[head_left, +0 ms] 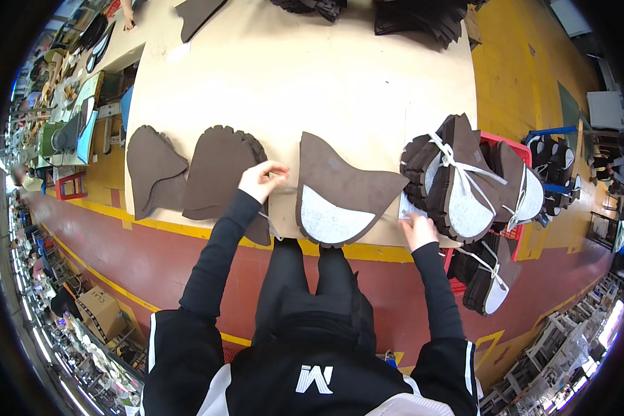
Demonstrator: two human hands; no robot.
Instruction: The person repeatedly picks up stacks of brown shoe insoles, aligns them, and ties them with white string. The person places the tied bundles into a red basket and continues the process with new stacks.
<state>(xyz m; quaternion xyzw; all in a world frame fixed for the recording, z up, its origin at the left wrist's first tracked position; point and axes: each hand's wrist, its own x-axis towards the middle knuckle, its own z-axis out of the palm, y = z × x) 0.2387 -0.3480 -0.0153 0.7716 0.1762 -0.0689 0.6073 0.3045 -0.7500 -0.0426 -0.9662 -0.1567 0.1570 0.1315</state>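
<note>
In the head view, the centre stack point(350, 173) of dark brown panels lies on the bench point(270, 83) in front of me, its white patch point(334, 218) toward my body and its notched rim at the near edge. My left hand point(263, 182) is raised just left of the centre stack, fingers loosely bent; I can't tell whether they hold anything thin. My right hand point(419, 230) is right of the centre stack, fingertips at a pale slip point(410, 206), and I can't tell if they pinch it or only press it. The panels look foam-like: I judge each one light, soft and bendy, with a dry matt face that shouldn't slip much against skin, though loose layers could slide and fan out. The pointed corners of the centre stack look floppiest and might crease, so I'd take it by the broad rounded end, squeezing all the layers together. The tied bundle point(444, 191), further right of the centre stack, should hold together better; I'd grip its thick body and leave the white tie point(448, 157) alone. Left of the centre stack, the two brown stacks point(222, 166) look just as pliant.
</note>
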